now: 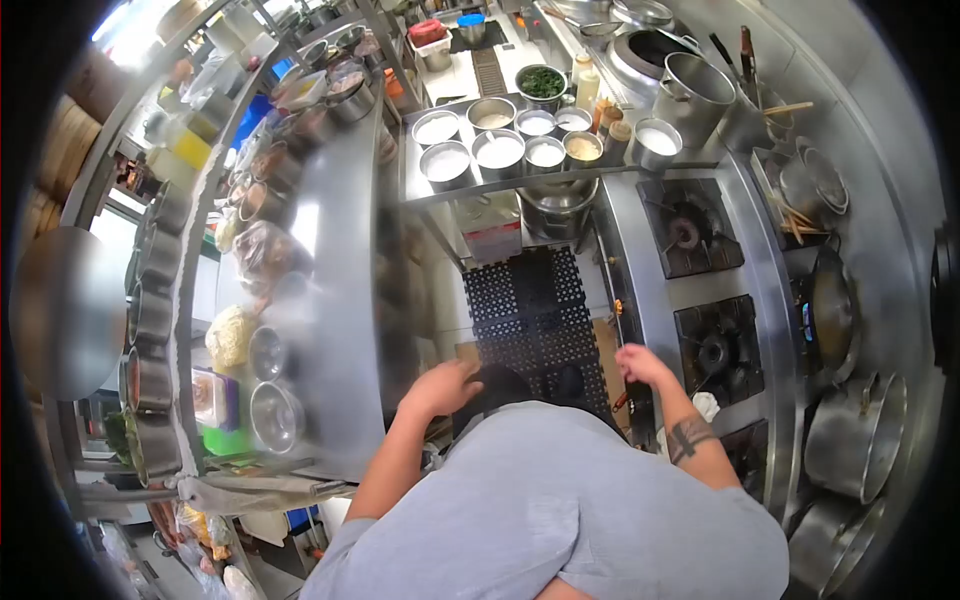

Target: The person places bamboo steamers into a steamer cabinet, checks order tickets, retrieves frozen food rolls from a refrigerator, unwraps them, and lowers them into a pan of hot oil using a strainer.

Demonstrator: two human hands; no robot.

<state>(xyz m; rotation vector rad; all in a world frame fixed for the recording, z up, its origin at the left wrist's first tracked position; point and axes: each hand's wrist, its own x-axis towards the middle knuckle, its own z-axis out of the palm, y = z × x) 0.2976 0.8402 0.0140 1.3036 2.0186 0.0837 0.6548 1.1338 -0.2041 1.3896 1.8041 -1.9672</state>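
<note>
Pots on the tabletop mostly hold white contents; one holds greens. Left hand: loosely parted; right hand: cannot tell.

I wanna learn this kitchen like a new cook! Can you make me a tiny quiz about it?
1. Multiple choice: Which of the person's hands is nearer the stove burners?
A) left
B) right

2. True or false: The floor mat is black.

3. Fill in the blank: The leafy food near the squeeze bottles is coloured ___.

Key: 
1. B, the right hand. 
2. True. 
3. Green.
</note>
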